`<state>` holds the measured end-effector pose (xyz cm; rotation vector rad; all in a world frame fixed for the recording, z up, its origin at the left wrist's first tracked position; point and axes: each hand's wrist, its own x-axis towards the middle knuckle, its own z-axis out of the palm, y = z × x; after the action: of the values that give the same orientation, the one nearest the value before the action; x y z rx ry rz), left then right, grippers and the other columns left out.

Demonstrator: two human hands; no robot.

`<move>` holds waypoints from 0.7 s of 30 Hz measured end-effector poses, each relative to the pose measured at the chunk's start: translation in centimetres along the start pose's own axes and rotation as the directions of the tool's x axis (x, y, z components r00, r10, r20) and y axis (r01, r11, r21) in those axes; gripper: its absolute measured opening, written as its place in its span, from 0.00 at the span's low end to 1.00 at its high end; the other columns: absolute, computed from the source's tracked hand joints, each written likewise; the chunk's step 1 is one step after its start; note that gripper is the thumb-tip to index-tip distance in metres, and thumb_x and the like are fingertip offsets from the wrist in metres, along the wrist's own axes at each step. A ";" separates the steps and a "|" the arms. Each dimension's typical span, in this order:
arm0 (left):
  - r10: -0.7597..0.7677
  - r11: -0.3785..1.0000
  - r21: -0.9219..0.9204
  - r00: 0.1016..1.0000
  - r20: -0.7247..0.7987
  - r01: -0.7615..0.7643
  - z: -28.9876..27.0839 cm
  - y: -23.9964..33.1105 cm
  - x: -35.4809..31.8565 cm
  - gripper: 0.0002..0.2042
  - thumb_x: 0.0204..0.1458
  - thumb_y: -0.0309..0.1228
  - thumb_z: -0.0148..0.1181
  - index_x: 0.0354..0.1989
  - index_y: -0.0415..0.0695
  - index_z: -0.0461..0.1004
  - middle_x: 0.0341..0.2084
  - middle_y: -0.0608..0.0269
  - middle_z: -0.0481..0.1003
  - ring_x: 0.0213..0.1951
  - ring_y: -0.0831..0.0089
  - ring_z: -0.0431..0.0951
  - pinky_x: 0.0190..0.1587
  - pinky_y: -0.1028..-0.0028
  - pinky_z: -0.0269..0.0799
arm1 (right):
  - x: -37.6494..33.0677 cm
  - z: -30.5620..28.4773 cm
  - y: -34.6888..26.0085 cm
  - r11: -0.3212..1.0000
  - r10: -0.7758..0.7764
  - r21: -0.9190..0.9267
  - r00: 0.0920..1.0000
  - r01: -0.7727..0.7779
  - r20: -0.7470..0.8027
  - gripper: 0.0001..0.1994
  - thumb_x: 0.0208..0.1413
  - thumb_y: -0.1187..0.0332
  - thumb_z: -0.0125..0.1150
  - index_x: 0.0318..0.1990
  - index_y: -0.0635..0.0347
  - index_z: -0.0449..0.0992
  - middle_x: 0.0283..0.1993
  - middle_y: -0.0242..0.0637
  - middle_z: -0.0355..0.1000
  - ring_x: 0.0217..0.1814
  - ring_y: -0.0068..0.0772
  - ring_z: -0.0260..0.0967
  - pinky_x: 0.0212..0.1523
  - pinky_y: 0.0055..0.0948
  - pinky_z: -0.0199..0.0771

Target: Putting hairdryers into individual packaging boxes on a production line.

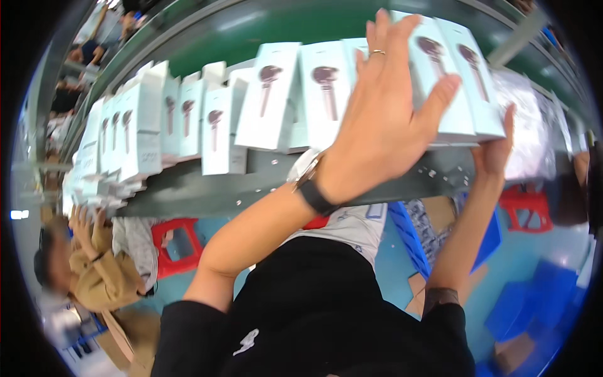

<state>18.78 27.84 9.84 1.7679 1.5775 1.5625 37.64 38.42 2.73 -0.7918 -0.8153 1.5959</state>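
Note:
My left hand [392, 110], with a ring and a wrist strap, lies over the fronts of pale boxes. Its fingers are stretched and spread, and its thumb reaches across a tall pale box [443, 94]. Beside that stands another pale box [474, 81], printed with a dark round-headed device on a stick-like handle. At its lower right corner, my right hand [494, 151] grips the box, one digit up along its side and the others hidden behind. Just left of my left hand, two similar boxes [270, 94] [326, 94] stand upright, slightly tilted.
More pale boxes [141, 125] line the dark work surface [188, 188] to the left, some with raised flaps. Clear plastic wrapping [521, 125] lies at right. Below are a blue crate [408, 235] and red stools [179, 248] [526, 207]. A co-worker [100, 264] sits at left.

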 end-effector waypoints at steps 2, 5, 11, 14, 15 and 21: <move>0.261 0.876 0.426 0.965 -0.022 -0.227 -4.6 1.6 -1.0 0.32 0.44 0.35 0.68 0.58 0.41 0.62 0.58 0.43 0.62 0.58 0.56 0.66 0.59 0.64 0.58 | -0.3 -1.8 -1.1 0.999 -0.042 -0.032 0.999 0.043 0.021 0.38 0.64 0.42 0.32 0.64 0.73 0.54 0.65 0.49 0.58 0.67 0.44 0.56 0.67 0.38 0.52; -0.030 0.841 0.539 0.998 -0.048 0.051 -10.9 -0.1 -4.2 0.40 0.36 0.37 0.73 0.61 0.41 0.61 0.62 0.44 0.58 0.64 0.55 0.58 0.62 0.62 0.54 | -0.9 -2.4 -1.1 0.999 -0.017 0.045 1.000 0.017 -0.002 0.39 0.63 0.39 0.29 0.65 0.70 0.53 0.67 0.46 0.56 0.68 0.43 0.54 0.67 0.38 0.51; -0.294 0.827 0.535 0.943 0.154 0.170 -8.2 -2.5 -5.9 0.42 0.32 0.34 0.76 0.60 0.40 0.62 0.59 0.49 0.64 0.65 0.55 0.57 0.62 0.62 0.56 | -0.8 -7.2 0.7 0.980 -0.187 0.042 0.969 0.196 -0.162 0.32 0.65 0.44 0.30 0.61 0.63 0.61 0.62 0.40 0.63 0.66 0.38 0.57 0.66 0.40 0.54; -0.231 0.809 0.574 0.967 0.105 0.132 -6.4 -2.6 -5.8 0.36 0.36 0.31 0.74 0.58 0.40 0.66 0.57 0.53 0.68 0.63 0.57 0.61 0.62 0.62 0.56 | -1.4 -9.9 2.3 0.967 -0.231 0.196 0.888 0.164 0.397 0.29 0.65 0.46 0.35 0.62 0.61 0.59 0.36 0.24 0.60 0.40 0.21 0.59 0.52 0.33 0.62; -0.207 0.773 0.626 0.973 0.097 0.102 -6.3 -2.9 -5.8 0.36 0.36 0.31 0.74 0.58 0.39 0.66 0.57 0.53 0.68 0.61 0.56 0.62 0.62 0.62 0.56 | -2.4 -5.0 2.8 0.895 -0.426 -0.128 0.904 0.428 0.042 0.28 0.65 0.46 0.37 0.60 0.61 0.60 0.46 0.28 0.65 0.45 0.24 0.61 0.54 0.31 0.59; -0.165 0.922 0.351 0.986 -0.025 0.163 -7.1 -8.1 -8.1 0.39 0.42 0.23 0.69 0.64 0.44 0.56 0.58 0.56 0.63 0.51 0.62 0.69 0.53 0.65 0.68 | -5.6 -8.0 4.1 0.728 -0.517 -0.574 0.850 0.375 -0.099 0.28 0.64 0.48 0.36 0.56 0.65 0.65 0.58 0.43 0.65 0.58 0.37 0.65 0.59 0.37 0.59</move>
<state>10.29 20.90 1.99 1.7477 2.0498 1.2556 43.05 33.08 -4.60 -1.0691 -1.1845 0.8002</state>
